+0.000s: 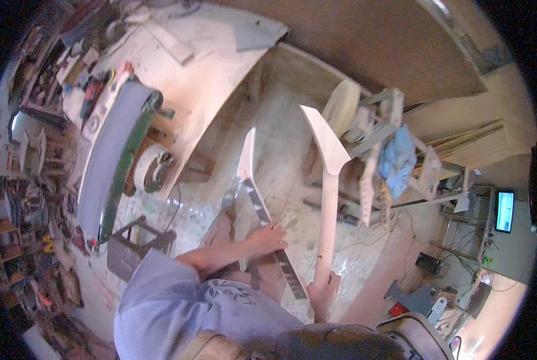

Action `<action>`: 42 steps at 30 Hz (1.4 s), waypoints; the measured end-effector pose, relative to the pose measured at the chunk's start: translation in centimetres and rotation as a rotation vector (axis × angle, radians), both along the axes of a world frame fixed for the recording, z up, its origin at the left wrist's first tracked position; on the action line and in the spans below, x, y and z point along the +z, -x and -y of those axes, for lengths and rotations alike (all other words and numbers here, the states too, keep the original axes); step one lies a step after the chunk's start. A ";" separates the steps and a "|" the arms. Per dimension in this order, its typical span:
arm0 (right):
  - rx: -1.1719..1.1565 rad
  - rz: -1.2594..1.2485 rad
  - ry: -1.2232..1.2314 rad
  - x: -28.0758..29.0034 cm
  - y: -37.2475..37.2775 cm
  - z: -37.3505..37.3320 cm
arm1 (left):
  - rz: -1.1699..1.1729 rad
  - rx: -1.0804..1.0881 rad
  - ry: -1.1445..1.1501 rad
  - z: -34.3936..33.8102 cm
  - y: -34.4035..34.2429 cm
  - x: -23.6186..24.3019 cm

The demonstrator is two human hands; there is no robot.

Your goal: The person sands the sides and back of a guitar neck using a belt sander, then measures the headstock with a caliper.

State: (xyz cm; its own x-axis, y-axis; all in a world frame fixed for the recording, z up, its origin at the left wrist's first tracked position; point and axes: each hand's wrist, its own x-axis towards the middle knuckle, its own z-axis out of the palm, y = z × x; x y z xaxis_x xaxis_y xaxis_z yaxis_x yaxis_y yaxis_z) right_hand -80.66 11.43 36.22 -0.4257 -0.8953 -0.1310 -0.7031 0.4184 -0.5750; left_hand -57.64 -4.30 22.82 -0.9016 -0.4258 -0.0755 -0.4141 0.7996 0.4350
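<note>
Above a dusty workshop floor (280,162), two guitar necks were held side by side. The left hand (268,238) was laid over a neck with a dark fretboard (262,210), fingers curled across its width partway along, with its pale headstock pointed away from the person. The right hand (323,295) was closed fully around the heel end of an unfinished pale wooden neck (327,180), which was held nearly upright with its pointed headstock uppermost. The two necks were kept apart, the pale one to the right of the dark one. A belt sander with a green frame (115,159) was positioned well to the left, and a blue cloth (398,157) was draped over a stand to the right.
</note>
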 end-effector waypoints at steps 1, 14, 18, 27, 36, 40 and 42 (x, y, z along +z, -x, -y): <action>-0.037 -0.049 -0.067 2.4 -0.2 1.4 | -0.010 -0.018 -0.020 -0.5 0.5 2.0; 0.198 0.120 0.391 5.8 8.9 7.1 | 0.254 0.153 -0.201 -1.7 3.1 5.5; 0.302 0.274 0.441 5.4 10.8 7.7 | 0.166 0.295 -0.343 -3.8 -0.1 2.9; 0.243 0.516 0.321 8.8 6.0 7.6 | 0.150 0.473 -0.429 -7.3 -9.2 2.2; 0.323 0.995 0.276 9.2 1.3 7.0 | 0.329 0.803 -0.605 -12.8 -18.0 1.1; 0.464 1.266 0.101 10.7 1.0 6.5 | 0.234 0.882 -0.501 -14.4 -19.0 1.6; 0.521 1.673 0.005 12.3 -0.7 6.0 | 0.208 0.912 -0.496 -14.7 -19.8 1.5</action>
